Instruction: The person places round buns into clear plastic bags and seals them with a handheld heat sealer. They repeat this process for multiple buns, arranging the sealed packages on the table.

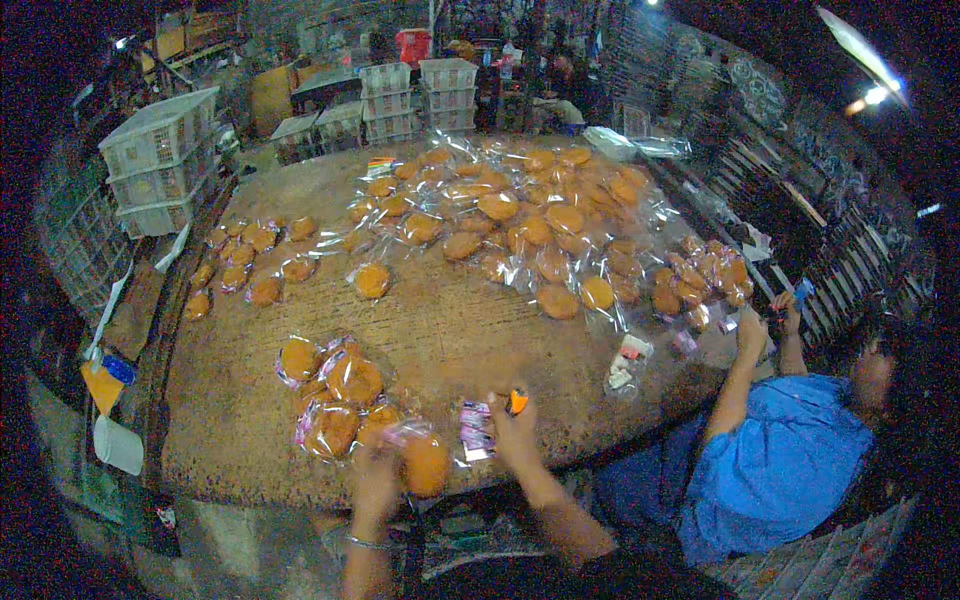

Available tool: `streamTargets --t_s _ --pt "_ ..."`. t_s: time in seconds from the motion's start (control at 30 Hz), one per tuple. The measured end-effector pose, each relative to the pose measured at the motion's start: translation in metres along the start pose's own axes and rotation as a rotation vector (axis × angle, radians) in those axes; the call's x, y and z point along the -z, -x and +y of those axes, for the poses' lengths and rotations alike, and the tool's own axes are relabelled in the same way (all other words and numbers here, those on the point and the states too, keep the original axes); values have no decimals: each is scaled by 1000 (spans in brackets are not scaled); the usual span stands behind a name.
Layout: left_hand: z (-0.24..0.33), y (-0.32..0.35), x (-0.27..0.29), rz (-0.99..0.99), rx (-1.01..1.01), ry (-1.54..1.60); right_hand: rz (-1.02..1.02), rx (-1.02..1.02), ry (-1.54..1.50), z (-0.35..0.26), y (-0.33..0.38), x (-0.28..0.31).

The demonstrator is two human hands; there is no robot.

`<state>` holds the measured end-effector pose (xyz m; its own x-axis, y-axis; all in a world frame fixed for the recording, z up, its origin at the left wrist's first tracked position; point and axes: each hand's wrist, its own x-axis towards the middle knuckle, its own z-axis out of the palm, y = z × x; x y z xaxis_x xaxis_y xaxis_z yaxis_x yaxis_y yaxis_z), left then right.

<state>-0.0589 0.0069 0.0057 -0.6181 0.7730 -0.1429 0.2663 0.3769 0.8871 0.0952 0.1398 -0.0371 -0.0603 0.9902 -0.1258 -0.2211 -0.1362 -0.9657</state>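
Head view: the left hand (374, 462) is blurred, so how far its fingers close cannot be told; a bagged bun (427, 466) is against it at 3 o'clock. The right hand (514, 430) curls around a small orange tool (517, 402), with pink labels (477, 430) just beside it at 9 o'clock. Farther out on the bench (440, 345), a large bagged pile (536, 230) spreads at 12 o'clock.

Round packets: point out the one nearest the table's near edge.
The packet immediately right of the left hand; all the others lie farther back.
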Motion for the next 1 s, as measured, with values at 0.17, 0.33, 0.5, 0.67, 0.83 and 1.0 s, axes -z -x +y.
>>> streamTargets --t_s 0.17,0.33,0.5,0.67,0.83,1.0 --pt "-3 -26 46 499 -10 1121 11 296 468 21 -59 46" --pt "-4 -8 60 119 -108 406 339 758 1027 -3 -144 81" --pt "-7 10 37 154 -102 336 88 201 1428 -18 -187 92" --pt "-7 12 23 -49 -151 432 151 649 1249 -22 -188 80" --pt "-9 15 23 -115 -148 343 329 923 935 -62 -158 59" --pt "-7 19 12 -105 -200 101 251 913 927 -135 -93 24"
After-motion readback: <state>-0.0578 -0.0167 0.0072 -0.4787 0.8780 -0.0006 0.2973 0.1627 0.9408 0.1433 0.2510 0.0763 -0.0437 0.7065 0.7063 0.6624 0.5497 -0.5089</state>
